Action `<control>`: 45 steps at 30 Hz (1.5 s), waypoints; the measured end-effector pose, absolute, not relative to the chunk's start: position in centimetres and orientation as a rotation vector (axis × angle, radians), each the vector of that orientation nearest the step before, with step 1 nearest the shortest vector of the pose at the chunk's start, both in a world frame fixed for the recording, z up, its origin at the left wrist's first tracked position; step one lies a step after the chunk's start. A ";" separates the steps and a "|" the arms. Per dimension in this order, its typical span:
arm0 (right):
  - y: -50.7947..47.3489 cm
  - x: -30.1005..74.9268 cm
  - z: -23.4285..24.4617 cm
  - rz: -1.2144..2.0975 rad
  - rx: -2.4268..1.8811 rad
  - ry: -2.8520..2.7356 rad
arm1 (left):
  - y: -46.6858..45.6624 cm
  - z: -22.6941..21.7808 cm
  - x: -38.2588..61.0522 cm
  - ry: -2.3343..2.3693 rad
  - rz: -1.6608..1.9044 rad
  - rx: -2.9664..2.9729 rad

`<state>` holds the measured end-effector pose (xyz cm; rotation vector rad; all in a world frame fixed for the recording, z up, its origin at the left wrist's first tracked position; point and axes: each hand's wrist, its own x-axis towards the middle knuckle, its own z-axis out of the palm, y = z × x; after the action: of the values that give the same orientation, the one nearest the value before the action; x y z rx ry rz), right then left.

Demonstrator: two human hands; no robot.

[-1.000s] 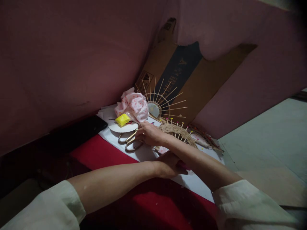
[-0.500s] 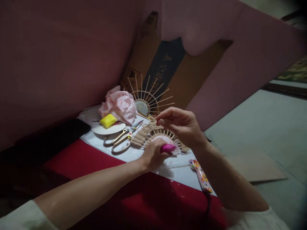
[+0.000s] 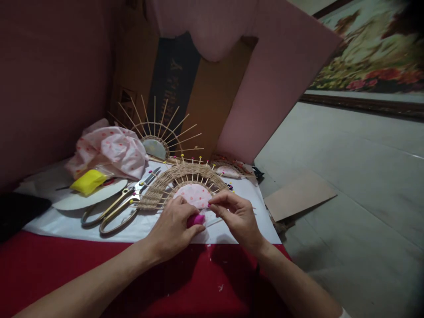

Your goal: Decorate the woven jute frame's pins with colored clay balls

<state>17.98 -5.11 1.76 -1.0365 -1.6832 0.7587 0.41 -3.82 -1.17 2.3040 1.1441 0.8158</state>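
My left hand (image 3: pixel 177 223) is closed round a soft magenta lump that looks like modelling clay (image 3: pixel 198 219), at the lower edge of a half-round woven fan (image 3: pixel 185 173). Beside it my right hand (image 3: pixel 233 216) pinches a tiny magenta bit (image 3: pixel 210 205) between thumb and fingertip. The fan has a cord-woven band, thin sticks and a half-circle of pink dotted fabric (image 3: pixel 194 194) at its middle. Small yellow and magenta balls (image 3: pixel 182 156) sit on several stick tips. The left hand covers part of the fan's bottom edge.
Gold-handled scissors (image 3: pixel 121 205) lie to the left, near a white disc (image 3: pixel 91 196) bearing a yellow packet (image 3: pixel 88 182). Crumpled dotted fabric (image 3: pixel 112 148) is behind. A second stick fan (image 3: pixel 155 145) leans on a cardboard box (image 3: pixel 212 84); another small fan (image 3: pixel 228 170) lies farther right.
My right hand has come down from above the fan to beside the left hand. The view has shifted, bringing more of the fan and the floor at right into sight.
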 end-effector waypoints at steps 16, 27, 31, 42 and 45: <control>-6.3 18.5 -0.7 0.330 -0.819 -1.867 | -4.3 -0.7 0.6 0.785 0.990 1.861; -6.5 18.1 -1.3 0.165 -0.784 -1.911 | -4.2 -0.7 0.5 0.764 0.936 1.703; -6.5 18.3 -1.7 0.043 -0.801 -1.994 | -4.2 -0.7 0.6 0.841 0.893 1.616; -6.3 18.7 -1.7 -0.030 -0.806 -2.129 | -4.1 -0.7 0.8 0.930 0.964 1.765; -6.3 18.7 -1.7 -0.057 -0.791 -2.118 | -4.1 -0.9 0.8 0.935 0.988 1.835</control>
<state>18.71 -6.28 -1.71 -0.7912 -2.1184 -0.0572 0.79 -4.14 -0.88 1.8353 0.9351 0.9883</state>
